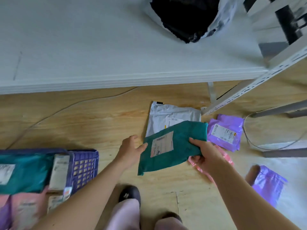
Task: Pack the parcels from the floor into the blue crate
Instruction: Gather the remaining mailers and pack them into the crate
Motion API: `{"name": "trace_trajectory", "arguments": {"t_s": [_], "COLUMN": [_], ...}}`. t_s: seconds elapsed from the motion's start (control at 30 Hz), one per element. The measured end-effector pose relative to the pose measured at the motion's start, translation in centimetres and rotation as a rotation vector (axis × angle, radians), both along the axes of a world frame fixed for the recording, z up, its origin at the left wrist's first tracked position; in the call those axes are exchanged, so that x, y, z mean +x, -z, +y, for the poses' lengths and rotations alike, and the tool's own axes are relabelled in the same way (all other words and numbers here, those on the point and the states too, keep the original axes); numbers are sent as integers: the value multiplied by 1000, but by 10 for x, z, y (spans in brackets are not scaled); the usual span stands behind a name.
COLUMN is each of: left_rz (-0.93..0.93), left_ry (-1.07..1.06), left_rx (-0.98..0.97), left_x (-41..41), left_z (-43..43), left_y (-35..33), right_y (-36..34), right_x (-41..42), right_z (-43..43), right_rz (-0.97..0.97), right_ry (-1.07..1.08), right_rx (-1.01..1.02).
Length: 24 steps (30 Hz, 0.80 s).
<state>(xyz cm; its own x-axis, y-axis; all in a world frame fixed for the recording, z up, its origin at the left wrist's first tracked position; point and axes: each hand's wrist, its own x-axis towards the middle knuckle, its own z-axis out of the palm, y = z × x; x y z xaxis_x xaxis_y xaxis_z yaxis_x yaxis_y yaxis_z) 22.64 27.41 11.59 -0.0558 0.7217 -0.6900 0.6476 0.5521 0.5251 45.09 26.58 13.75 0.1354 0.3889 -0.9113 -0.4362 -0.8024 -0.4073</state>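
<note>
Pale pink trouser knees (pixel 126 213) fill the lower centre of the frame. Just above them, both hands hold a flat teal plastic mailer bag (pixel 181 143) with a white label, apparently lifted clear of the wooden floor (pixel 99 122) at frame centre. The left hand (pixel 131 150) pinches its left edge, thumb on top; the right hand (pixel 202 151) clamps its lower right edge the same way. The carry should go best with the bag kept level, swung left and laid flat on the parcels already in the blue latticed plastic crate (pixel 84 166) at lower left. A grey-white mailer (pixel 166 117), two purple mailer bags (pixel 224 133) and a pink bag (pixel 227 159) lie around it on the floor.
</note>
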Motion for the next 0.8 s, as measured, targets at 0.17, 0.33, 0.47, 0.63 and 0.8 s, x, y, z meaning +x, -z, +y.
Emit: {"name": "trace_trajectory", "arguments": {"t_s": [0.17, 0.33, 0.47, 0.63, 0.8], "left_rz": [-29, -6, -29, -54, -99], "left_ry": [-65, -171, -286, -380, -155], "left_rx": [12, -13, -25, -8, 161], "left_x": [-33, -56, -82, -122, -177], "left_z": [-38, -73, -93, -117, -150], "left_y": [-95, -160, -191, -218, -244], "right_y": [-102, -171, -210, -236, -251], "right_x": [-25, -48, -79, -132, -204], "right_z": [-41, -59, -54, -58, -62], "right_rz": [91, 181, 177, 229, 254], "right_ry": [-47, -109, -162, -254, -252], "right_rx": [20, 55, 77, 84, 96]}}
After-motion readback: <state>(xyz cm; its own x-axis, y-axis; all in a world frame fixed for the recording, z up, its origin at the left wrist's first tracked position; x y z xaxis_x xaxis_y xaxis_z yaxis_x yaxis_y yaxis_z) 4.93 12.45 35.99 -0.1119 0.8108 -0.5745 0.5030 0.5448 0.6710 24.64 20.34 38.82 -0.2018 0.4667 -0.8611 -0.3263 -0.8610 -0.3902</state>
